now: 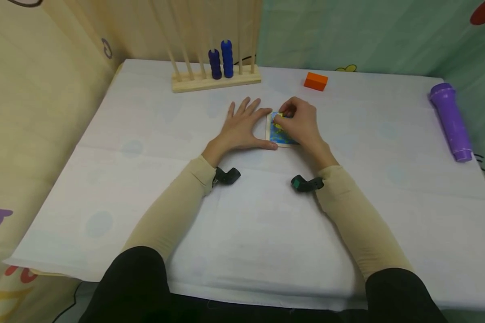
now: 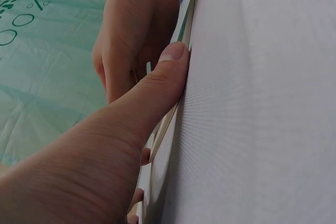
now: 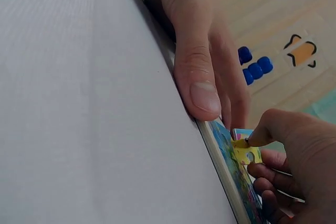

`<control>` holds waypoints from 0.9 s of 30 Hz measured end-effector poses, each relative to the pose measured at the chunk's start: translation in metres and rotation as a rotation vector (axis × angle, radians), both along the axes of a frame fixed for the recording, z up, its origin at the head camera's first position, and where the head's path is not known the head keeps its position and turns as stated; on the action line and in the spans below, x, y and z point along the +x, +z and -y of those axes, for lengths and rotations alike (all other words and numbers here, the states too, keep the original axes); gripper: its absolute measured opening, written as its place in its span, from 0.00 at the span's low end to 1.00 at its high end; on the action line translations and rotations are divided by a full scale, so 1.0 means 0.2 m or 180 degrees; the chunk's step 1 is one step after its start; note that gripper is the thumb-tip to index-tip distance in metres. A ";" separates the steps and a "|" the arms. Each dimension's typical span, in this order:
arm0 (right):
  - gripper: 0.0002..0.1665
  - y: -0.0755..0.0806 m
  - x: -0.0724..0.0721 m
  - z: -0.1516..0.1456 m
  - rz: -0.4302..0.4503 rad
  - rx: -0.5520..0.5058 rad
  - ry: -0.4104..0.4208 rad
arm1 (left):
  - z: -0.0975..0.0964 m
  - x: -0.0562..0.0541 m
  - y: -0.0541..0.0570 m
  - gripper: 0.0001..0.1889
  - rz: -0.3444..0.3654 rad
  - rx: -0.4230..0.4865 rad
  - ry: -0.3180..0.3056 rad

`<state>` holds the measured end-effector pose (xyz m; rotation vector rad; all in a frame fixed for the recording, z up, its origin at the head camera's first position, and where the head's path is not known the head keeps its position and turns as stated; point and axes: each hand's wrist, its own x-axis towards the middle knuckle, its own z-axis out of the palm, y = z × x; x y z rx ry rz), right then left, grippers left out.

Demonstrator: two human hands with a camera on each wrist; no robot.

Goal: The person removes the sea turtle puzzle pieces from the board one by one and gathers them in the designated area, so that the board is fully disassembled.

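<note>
A small wooden-framed jigsaw puzzle [image 1: 284,138] with a blue picture lies flat on the table. My left hand [image 1: 242,128] spreads its fingers at the puzzle's left side, index fingertip by the far corner and thumb along the near edge. In the left wrist view the thumb [image 2: 157,80] presses against the frame's rim. Over the puzzle, my right hand [image 1: 303,121] pinches a yellow puzzle piece [image 3: 241,153] between thumb and fingers. That piece stands tilted up from the picture surface in the right wrist view. The right hand covers the puzzle's upper right part in the head view.
A wooden rack with upright rods [image 1: 216,83] stands behind the hands, blue beads [image 1: 227,58] stacked on two rods. An orange block [image 1: 316,81] sits at the back, and a purple tube [image 1: 451,121] lies near the right edge. Curtains enclose the table's back and sides.
</note>
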<state>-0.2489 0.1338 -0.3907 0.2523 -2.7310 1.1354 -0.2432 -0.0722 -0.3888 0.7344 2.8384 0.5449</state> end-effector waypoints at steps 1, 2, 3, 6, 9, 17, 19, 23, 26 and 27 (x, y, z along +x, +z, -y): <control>0.14 0.00 0.00 -0.01 0.0028 -0.0069 0.0032 | 0.00 0.00 0.00 0.58 0.0001 -0.0001 0.0003; 0.13 0.01 0.00 -0.02 0.0049 -0.0136 0.0056 | 0.00 0.00 0.00 0.58 0.0001 -0.0006 0.0004; 0.13 0.01 0.00 -0.03 0.0065 -0.0190 0.0084 | 0.00 0.00 0.00 0.58 -0.0001 -0.0012 0.0004; 0.11 0.02 0.01 -0.06 0.0097 -0.0345 0.0175 | -0.01 -0.01 0.00 0.58 0.0007 -0.0027 0.0011; 0.12 0.02 0.01 -0.10 0.0201 -0.0523 0.0209 | -0.01 -0.01 -0.01 0.58 0.0017 -0.0031 0.0009; 0.15 0.08 0.02 -0.29 0.0606 -0.0971 -0.0277 | -0.01 -0.01 -0.01 0.59 0.0046 -0.0007 0.0024; 0.16 0.08 0.01 -0.36 0.0604 -0.1055 -0.0428 | -0.01 0.00 -0.01 0.59 0.0058 -0.0002 0.0022; 0.16 0.08 0.00 -0.47 0.0608 -0.1150 -0.0737 | 0.00 0.00 0.00 0.59 0.0068 0.0003 0.0019; 0.16 0.07 -0.01 -0.54 0.0556 -0.1052 -0.0882 | 0.00 0.00 0.00 0.58 0.0080 0.0023 0.0012; 0.16 0.06 -0.02 -0.55 0.0527 -0.1001 -0.0922 | 0.00 0.01 0.00 0.58 0.0080 0.0030 0.0009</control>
